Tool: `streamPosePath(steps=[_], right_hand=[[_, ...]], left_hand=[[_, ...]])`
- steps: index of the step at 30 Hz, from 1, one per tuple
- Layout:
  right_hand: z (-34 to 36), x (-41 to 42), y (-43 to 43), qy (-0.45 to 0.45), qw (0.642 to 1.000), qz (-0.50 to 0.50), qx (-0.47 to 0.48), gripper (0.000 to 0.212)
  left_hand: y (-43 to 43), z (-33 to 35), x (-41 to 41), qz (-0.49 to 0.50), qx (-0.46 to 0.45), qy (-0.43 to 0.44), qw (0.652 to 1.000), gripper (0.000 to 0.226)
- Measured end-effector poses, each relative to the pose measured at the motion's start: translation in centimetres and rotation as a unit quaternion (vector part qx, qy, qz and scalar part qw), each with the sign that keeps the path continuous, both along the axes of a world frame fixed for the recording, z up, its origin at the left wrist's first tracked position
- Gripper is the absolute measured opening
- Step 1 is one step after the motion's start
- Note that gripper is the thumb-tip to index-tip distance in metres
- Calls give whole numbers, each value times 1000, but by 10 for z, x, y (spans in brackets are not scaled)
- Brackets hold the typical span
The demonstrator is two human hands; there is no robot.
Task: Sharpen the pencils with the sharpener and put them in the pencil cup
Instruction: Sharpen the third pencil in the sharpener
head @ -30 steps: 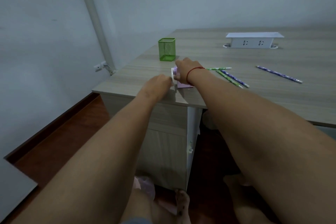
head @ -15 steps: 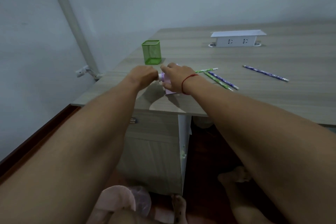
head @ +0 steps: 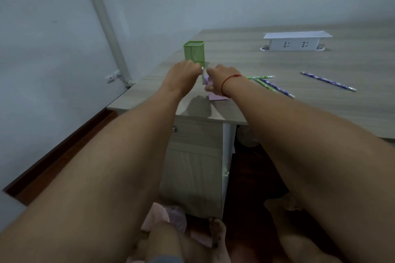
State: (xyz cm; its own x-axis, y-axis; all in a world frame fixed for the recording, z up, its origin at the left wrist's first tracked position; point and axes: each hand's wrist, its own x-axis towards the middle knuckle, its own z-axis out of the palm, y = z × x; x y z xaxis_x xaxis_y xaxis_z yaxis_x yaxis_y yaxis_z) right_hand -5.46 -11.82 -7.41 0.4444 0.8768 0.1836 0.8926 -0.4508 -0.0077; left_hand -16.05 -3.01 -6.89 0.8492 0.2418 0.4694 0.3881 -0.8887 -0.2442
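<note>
At the surface's (head: pixel 320 113) near edge, the right hand (head: pixel 222 80) grips the lilac sharpener (head: pixel 216 96). The left hand's (head: pixel 183 73) grip curls around a small white piece (head: pixel 202 68). Beyond stands the green pencil cup (head: pixel 194 53), with loose pencils (head: pixel 275 87) to the right.

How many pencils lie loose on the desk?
4: two green pencils and a purple pencil beside the right hand, another purple pencil farther right. Another may be hidden between that hand and the left hand.

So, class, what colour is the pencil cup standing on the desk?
Green. The head view shows the pencil cup best, on the desk just beyond the left hand.
</note>
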Motion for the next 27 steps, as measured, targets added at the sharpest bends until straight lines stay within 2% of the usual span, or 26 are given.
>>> streamPosePath(steps=[6,11,15,17,21,27], right_hand=[[-2,-2,1,-14,1000,-1,6,45],[-5,-3,1,-8,1000,1,16,46],[-11,-2,-1,-6,999,10,45,49],[-14,1,-2,-12,998,22,55,49],[-15,10,-5,-23,997,40,65,48],[-14,12,-2,-24,997,58,52,47]], left_hand=[[-19,-26,-14,13,-40,-17,999,19],[-20,-52,-6,84,-90,52,991,22],[-5,-58,5,71,-94,117,986,23],[3,-58,9,61,-79,142,985,26],[17,-51,11,16,6,181,983,26],[33,-25,29,36,30,178,983,20]])
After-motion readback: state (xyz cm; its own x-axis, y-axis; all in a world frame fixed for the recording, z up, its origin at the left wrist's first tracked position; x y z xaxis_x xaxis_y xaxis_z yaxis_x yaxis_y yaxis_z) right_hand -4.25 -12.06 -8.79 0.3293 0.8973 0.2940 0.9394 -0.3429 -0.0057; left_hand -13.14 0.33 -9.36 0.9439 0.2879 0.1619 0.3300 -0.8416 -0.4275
